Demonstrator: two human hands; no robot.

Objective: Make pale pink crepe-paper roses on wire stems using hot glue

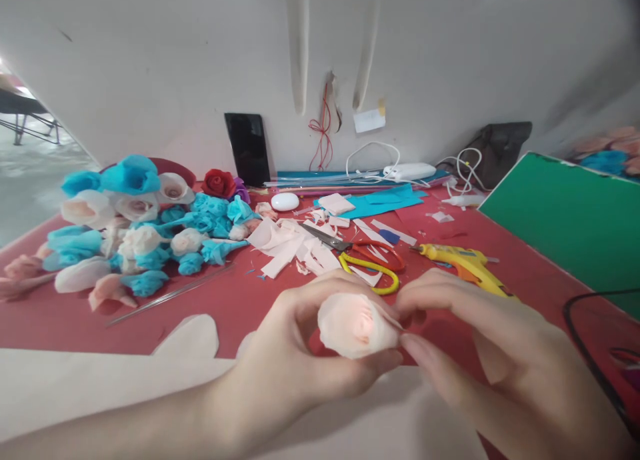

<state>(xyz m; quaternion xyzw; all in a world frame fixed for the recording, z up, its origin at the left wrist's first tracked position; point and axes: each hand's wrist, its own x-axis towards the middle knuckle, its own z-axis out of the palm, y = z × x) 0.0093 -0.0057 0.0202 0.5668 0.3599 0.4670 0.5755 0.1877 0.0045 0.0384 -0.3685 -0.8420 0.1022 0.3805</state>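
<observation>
In the head view a pale pink crepe paper flower [345,323], its ruffled centre facing me, sits in the curled fingers of my left hand [320,340]. My left thumb lies along its lower side. On its right edge, the thumb and forefinger of my right hand [480,340] pinch the paper. A flat pale piece [493,360] shows under the right palm; whether the hand holds it, I cannot tell. Just beyond the hands lie scissors [367,253] with one red and one yellow handle, and a yellow glue gun [463,263].
Blue, white and pink paper flowers [135,240] are heaped at the left. Pale paper scraps [300,243] surround the scissors. A dark phone [247,147] leans on the wall. At right stands a green board [565,220] with a black cable [575,333]. Cut petals [193,333] lie near the front.
</observation>
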